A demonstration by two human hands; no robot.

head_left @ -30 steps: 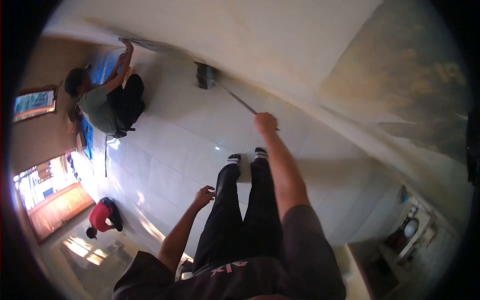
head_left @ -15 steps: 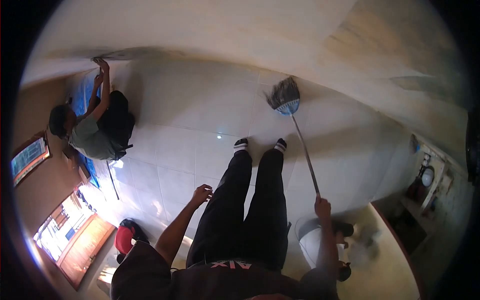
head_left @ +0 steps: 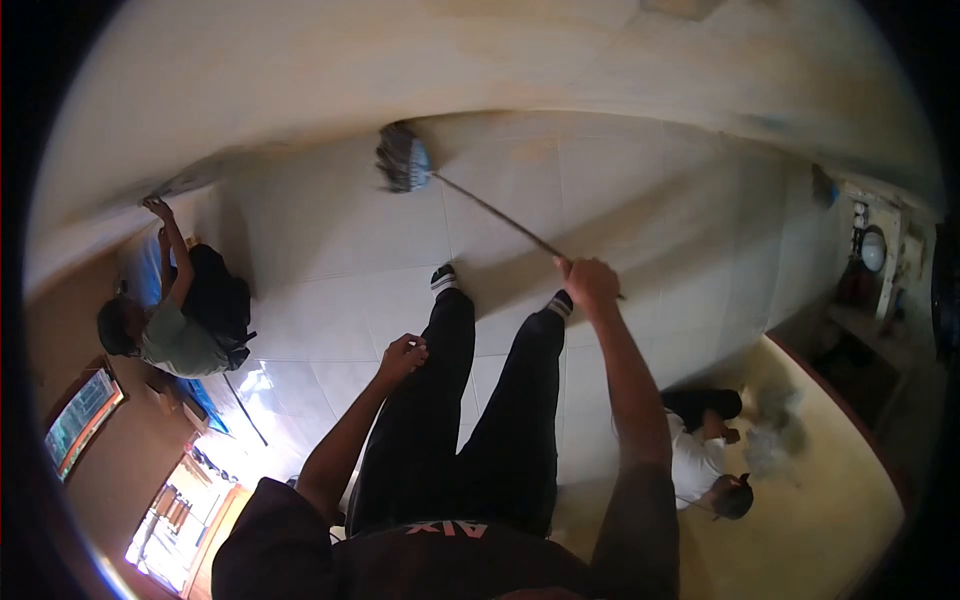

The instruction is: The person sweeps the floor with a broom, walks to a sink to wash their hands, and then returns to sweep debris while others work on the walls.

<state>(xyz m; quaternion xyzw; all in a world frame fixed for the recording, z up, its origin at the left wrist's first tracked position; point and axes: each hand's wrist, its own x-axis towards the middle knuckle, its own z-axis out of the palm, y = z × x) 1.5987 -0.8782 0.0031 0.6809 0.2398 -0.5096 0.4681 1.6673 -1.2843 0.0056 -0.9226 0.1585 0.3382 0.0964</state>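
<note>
My right hand (head_left: 590, 282) is closed around the thin handle of a broom (head_left: 497, 213), near its upper end. The broom's blue and dark-bristled head (head_left: 405, 162) lies on the pale tiled floor, close to the foot of the wall ahead; its bristles point left and are slightly blurred. Beside my left thigh, my left hand (head_left: 403, 358) hangs with loosely bent fingers and no tool in it.
At the left, a person in a green shirt (head_left: 185, 335) crouches with hands against the wall. Another person in a white shirt (head_left: 700, 465) is low at the right by a yellowish wall (head_left: 800, 510). Shelving with several items (head_left: 872, 250) stands far right; a bright doorway (head_left: 175, 520) is lower left.
The broom head has swept left along the wall's foot, and its handle now slants to the right. My right hand has moved forward and left with it. The view has shifted slightly.
</note>
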